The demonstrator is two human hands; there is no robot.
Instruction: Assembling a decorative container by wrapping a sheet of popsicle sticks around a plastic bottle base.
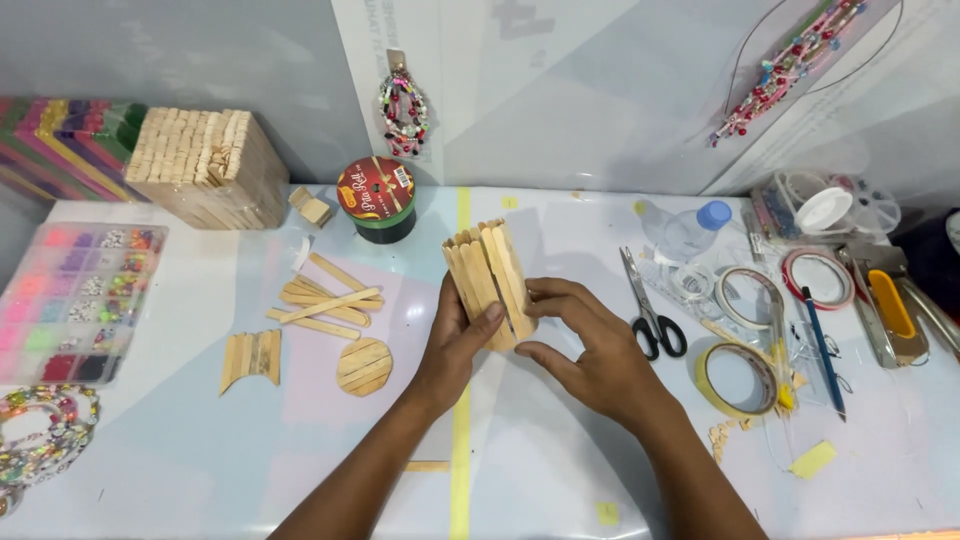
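Far left: a clear bead organiser box (75,300) is sitting at the table edge, its compartments filled with coloured beads. Below it, beaded bracelets (40,440) are lying in a loose ring. Behind it, stacks of coloured craft sticks (60,140) are leaning beside a block of bundled plain wooden sticks (205,165).

Moving right: loose wooden sticks (325,295) are lying scattered on the white table (200,470), with a small flat stick panel (250,358) and a round stick disc (364,366) just below them. A dark roll of tape with a red top (377,198) is standing near the wall.

Centre: the left hand (455,345) is gripping the stick cylinder (490,275), an open tube of upright wooden sticks, tilted slightly left. Thumb is pressing across its front face near the base; the other fingers are wrapping behind, out of sight. The right hand (590,350) is touching the cylinder's right side, fingertips pressed together against the sticks, thumb spread apart below and not touching. The cylinder is sitting mid-table, just right of a yellow line running toward the person.

Right: scissors (650,310) with black handles are lying near the right hand. Beyond them, a plastic bottle with a blue cap (690,228) is lying down, and tape rolls (745,375) and a blue pen (822,345) are lying close together. A yellow-handled tool (890,310) is resting at the far right.
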